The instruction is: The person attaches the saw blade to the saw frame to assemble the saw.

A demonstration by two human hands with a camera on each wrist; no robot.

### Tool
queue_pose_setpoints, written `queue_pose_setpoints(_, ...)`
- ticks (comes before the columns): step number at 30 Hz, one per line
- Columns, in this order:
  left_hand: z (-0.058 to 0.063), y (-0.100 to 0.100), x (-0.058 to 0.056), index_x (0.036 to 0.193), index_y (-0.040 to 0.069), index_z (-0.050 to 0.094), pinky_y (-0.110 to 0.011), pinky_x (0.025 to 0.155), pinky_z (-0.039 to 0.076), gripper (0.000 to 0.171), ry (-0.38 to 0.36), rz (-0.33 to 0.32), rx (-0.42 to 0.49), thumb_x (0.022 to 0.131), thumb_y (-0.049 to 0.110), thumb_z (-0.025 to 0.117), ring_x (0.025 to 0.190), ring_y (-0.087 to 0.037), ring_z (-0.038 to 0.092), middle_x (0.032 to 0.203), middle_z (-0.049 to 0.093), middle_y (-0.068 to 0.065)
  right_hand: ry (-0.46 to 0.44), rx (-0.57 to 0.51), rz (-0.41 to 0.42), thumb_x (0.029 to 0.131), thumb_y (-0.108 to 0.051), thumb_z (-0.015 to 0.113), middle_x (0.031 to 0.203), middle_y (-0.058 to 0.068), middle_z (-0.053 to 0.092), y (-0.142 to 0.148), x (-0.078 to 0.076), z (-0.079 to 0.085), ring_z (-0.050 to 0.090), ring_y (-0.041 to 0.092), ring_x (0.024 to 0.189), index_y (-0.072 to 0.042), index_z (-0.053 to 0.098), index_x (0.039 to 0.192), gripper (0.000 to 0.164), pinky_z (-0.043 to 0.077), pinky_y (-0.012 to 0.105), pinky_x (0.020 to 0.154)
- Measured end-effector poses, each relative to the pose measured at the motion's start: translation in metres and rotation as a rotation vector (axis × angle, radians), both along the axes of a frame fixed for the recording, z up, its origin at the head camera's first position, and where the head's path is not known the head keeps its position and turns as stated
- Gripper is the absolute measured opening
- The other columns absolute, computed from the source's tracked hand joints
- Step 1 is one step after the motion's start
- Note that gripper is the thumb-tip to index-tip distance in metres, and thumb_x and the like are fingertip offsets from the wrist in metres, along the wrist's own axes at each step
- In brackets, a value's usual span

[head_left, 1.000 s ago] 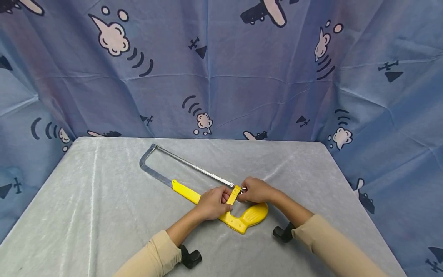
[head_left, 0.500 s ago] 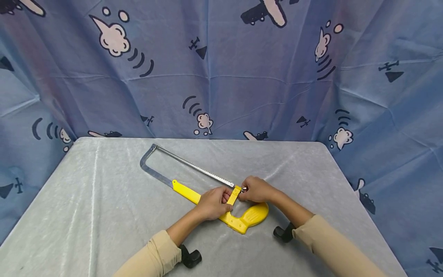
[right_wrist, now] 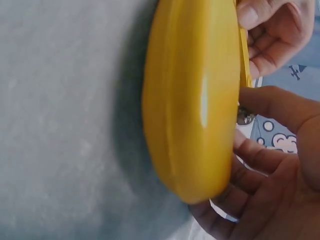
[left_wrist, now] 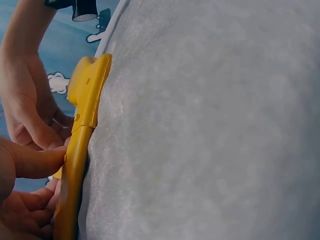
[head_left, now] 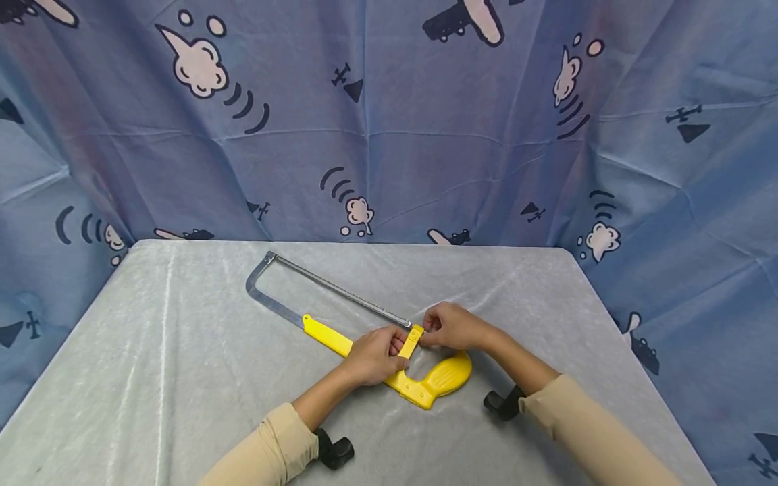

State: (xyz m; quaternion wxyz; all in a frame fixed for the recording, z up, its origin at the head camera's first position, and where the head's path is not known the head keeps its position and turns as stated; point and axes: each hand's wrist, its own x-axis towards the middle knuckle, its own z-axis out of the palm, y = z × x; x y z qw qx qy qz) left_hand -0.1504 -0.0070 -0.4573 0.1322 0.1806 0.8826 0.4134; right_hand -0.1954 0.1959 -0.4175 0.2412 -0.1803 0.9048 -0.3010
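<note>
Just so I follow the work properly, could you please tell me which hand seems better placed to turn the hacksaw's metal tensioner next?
Probably the right hand: it is right beside the metal tensioner, though contact is unclear. The left hand is occupied, holding the yellow hacksaw frame.

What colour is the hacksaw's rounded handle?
The rounded handle is yellow, clearest in the right wrist view.

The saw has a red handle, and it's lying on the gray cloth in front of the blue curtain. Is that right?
Not quite: the saw has a yellow handle, not a red one, as the head view shows. It is lying on the gray cloth in front of the blue curtain, just as you said.
</note>
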Motion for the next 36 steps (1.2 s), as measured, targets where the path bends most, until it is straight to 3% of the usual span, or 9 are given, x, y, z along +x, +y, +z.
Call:
queue_pose_setpoints(12, 0.0, -0.001, 0.0, 0.105, 0.011, 0.065, -0.026, 0.073, 0.042, 0.027, 0.001, -0.002, 0.014, 0.082, 0.015, 0.078, 0.078, -0.006, 0.053, 0.084, 0.058, 0.007, 0.051, -0.069, 0.033, 0.093, -0.009, 0.067, 0.073, 0.003, 0.058, 0.013, -0.004, 0.006, 0.05, 0.014, 0.063, -0.003, 0.066, 0.091, 0.007, 0.044, 0.026, 0.057)
queue_pose_setpoints(25, 0.0, 0.0, 0.001, 0.104, 0.012, 0.065, -0.026, 0.073, 0.041, 0.026, 0.003, 0.003, 0.005, 0.082, 0.016, 0.078, 0.078, -0.006, 0.052, 0.084, 0.057, 0.007, 0.1, -0.105, 0.073, 0.091, 0.001, 0.064, 0.074, 0.002, 0.058, 0.014, -0.002, 0.004, 0.05, 0.013, 0.064, -0.001, 0.066, 0.089, 0.003, 0.045, 0.025, 0.058)
queue_pose_setpoints(36, 0.001, 0.001, 0.0, 0.104, 0.012, 0.064, -0.027, 0.073, 0.041, 0.026, 0.003, 0.006, 0.004, 0.082, 0.016, 0.078, 0.078, -0.007, 0.052, 0.083, 0.057, 0.008, 0.129, -0.128, 0.11, 0.089, 0.009, 0.061, 0.079, 0.005, 0.061, 0.016, -0.001, 0.005, 0.051, 0.015, 0.07, -0.001, 0.065, 0.09, 0.011, 0.047, 0.026, 0.064)
